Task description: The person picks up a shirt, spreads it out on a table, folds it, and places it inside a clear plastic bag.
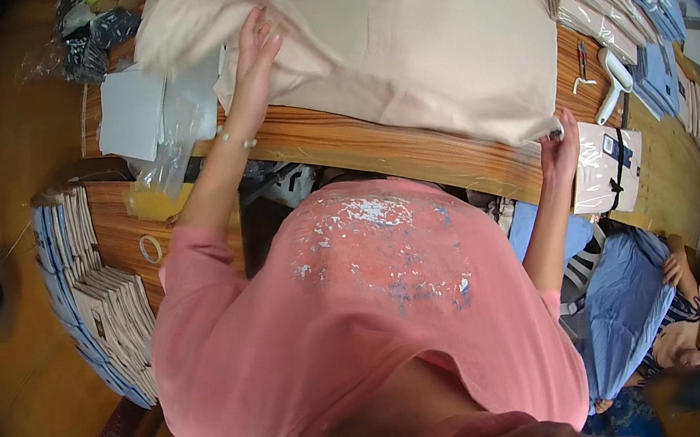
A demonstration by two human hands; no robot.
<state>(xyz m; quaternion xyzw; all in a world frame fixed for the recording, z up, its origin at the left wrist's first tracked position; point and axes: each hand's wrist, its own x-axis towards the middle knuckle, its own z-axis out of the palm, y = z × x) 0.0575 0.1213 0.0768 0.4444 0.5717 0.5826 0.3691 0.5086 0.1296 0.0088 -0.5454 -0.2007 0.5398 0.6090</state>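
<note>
Beige cloth (398, 44) under fingers (255, 32) (flat)

Cloth (424, 41) on wooden table (376, 146)

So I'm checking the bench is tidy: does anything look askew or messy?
The beige cloth is rumpled at its left end under the left hand; the right hand pinches its near corner. Crumpled clear plastic hangs over the table edge.

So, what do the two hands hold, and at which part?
Both hold the beige garment on the wooden table. The left hand rests flat on a fold near its left end; the right hand pinches its lower right corner.
</note>
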